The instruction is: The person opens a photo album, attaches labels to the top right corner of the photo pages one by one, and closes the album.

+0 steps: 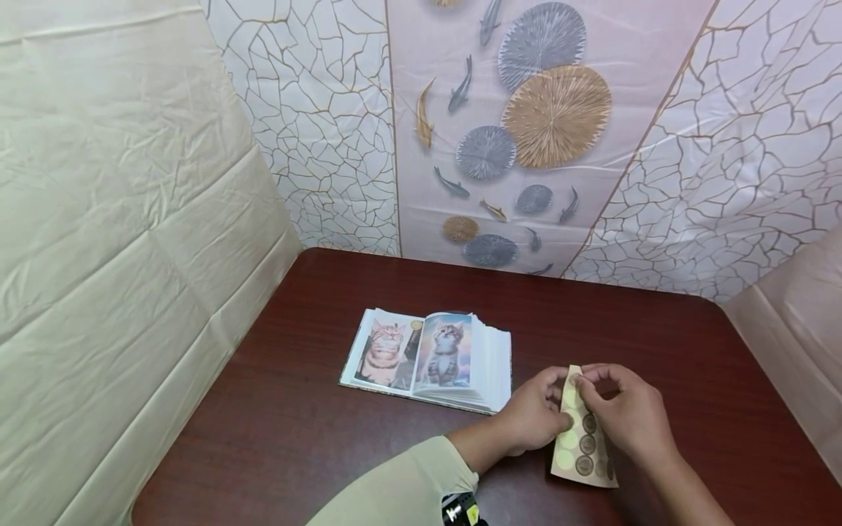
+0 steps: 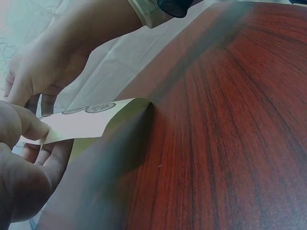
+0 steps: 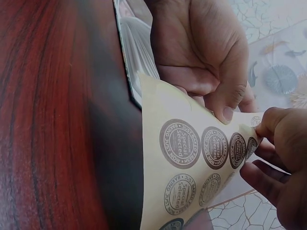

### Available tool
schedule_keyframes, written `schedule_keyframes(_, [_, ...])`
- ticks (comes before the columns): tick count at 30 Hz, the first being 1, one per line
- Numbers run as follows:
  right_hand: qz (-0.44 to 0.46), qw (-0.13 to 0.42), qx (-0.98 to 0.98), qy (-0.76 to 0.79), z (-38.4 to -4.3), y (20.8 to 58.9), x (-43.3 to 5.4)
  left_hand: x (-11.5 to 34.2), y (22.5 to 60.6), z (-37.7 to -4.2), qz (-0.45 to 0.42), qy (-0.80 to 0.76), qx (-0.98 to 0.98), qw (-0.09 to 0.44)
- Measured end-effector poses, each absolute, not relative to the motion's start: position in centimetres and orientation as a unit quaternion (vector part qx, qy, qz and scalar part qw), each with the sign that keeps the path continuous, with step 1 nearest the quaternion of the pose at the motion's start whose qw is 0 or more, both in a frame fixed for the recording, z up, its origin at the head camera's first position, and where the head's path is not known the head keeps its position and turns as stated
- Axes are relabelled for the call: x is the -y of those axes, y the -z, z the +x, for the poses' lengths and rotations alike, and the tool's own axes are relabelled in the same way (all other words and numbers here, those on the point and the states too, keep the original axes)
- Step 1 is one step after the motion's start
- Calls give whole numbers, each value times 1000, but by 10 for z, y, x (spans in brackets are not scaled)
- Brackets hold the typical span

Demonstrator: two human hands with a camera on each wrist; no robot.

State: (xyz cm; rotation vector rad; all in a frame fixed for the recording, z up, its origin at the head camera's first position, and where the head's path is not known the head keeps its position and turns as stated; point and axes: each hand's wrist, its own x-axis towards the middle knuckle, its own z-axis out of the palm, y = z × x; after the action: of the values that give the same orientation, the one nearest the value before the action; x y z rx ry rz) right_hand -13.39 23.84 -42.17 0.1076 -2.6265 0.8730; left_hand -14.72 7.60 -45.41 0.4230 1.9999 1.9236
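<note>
A cream sheet of round stickers [image 1: 579, 446] is held up over the table at the right, with its near end hanging toward me. Brown printed circles lettered "Special Selected" show on it in the right wrist view, beside a row of blank spots. My left hand [image 1: 529, 415] grips the sheet's left edge, thumb on top and fingers beneath. At the far end, the thumb and fingers of my right hand [image 1: 633, 415] pinch the sheet by its topmost sticker [image 3: 256, 120]. In the left wrist view the sheet [image 2: 86, 125] bends between both hands.
An open photo album [image 1: 496, 365] lies left of my hands, showing kitten pictures on both pages. One small round gold sticker [image 1: 416, 325] sits at the left page's upper corner. Patterned cloth [image 1: 342, 131] hangs behind the dark red wooden table [image 1: 276, 438].
</note>
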Motion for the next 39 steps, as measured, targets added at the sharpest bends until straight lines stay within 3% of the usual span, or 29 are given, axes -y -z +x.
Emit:
schedule_keyframes(21, [57,155,928,-334,-130,424,-242,-76,458,-149,110,-690,-697,164])
schedule_keyframes(30, [66,171,921,-343,-130,428,-243,-76,462,-152,93,-700,-692,152])
schedule_keyframes(39, [49,154,927,-338,-128,433,-244,-80,465,-156,50,-670,-731,119])
